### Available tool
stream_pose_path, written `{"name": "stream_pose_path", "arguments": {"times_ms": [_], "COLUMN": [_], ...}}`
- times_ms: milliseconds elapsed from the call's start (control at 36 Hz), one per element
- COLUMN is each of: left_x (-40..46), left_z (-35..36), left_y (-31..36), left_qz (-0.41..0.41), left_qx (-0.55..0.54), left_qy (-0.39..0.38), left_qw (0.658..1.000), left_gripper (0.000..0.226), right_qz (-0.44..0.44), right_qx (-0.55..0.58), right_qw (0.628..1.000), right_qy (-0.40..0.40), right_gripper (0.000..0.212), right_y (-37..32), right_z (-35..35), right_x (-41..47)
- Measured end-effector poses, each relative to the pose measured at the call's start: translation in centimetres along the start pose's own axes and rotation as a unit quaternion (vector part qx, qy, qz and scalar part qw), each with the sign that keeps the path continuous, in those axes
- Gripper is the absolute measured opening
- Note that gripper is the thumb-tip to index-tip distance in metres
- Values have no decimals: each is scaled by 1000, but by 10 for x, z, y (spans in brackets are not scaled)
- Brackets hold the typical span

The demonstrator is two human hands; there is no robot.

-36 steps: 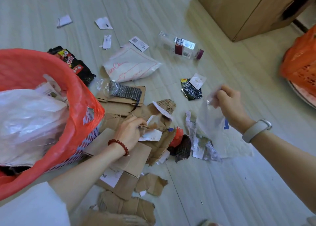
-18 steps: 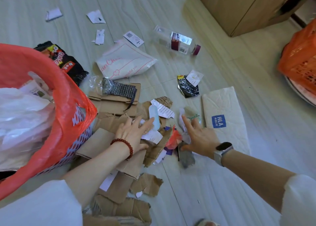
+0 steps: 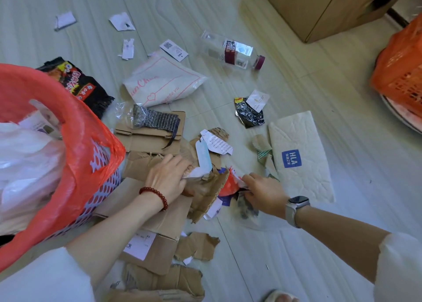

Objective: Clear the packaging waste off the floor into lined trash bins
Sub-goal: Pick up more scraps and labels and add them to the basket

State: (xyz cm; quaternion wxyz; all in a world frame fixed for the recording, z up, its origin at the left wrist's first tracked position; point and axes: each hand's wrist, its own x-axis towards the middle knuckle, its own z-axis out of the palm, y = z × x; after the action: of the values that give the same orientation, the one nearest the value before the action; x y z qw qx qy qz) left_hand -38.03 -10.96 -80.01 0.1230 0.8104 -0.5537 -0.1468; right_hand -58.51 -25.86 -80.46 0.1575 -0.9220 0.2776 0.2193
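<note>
A single head-worn wide-angle view looks steeply down and forward, close above the littered floor (image 3: pixel 296 244), with a red-lined bin (image 3: pixel 75 146) at the left edge

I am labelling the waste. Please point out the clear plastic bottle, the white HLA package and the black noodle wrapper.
clear plastic bottle (image 3: pixel 230 50): head view, on its dark red label.
white HLA package (image 3: pixel 303 180): head view, on its white face below the blue logo.
black noodle wrapper (image 3: pixel 91 91): head view, on its black middle.

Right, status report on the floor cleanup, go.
Left hand gripping torn cardboard. Right hand pinching red scrap. Lined bin at left, part full. Bottle, wrappers not yet picked up.
</note>
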Motion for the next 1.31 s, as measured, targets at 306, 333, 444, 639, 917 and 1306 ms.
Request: {"name": "stream_pose_path", "arguments": {"times_ms": [306, 333, 444, 639, 917, 1306], "left_x": [9, 11, 17, 24, 17, 26], "left_z": [-13, -13, -17, -24, -18, -13], "left_y": [-3, -2, 5, 7, 9, 13], "left_qz": [-69, -80, -118, -187, -178, -156], "left_qx": [-103, -115, -128, -155, -103, -145], "left_qy": [61, 55, 38, -58, -76, 4], "left_qw": [990, 989, 984, 968, 976, 977], "left_gripper": [56, 50, 59, 85, 76, 45], "right_qz": [15, 29, 59, 89, 119, -4], "right_qx": [210, 217, 185, 53, -49, 36], "right_qw": [962, 960, 965, 988, 992, 999], "right_qy": [175, 174, 177, 112, -4, 25], "right_gripper": [13, 13, 29, 54, 78, 16], "right_y": [15, 19, 38, 53, 41, 25], "right_z": [-44, -47, -58, -44, 4, 21], "right_x": [-29, -27, -21, -21, -3, -17]}}
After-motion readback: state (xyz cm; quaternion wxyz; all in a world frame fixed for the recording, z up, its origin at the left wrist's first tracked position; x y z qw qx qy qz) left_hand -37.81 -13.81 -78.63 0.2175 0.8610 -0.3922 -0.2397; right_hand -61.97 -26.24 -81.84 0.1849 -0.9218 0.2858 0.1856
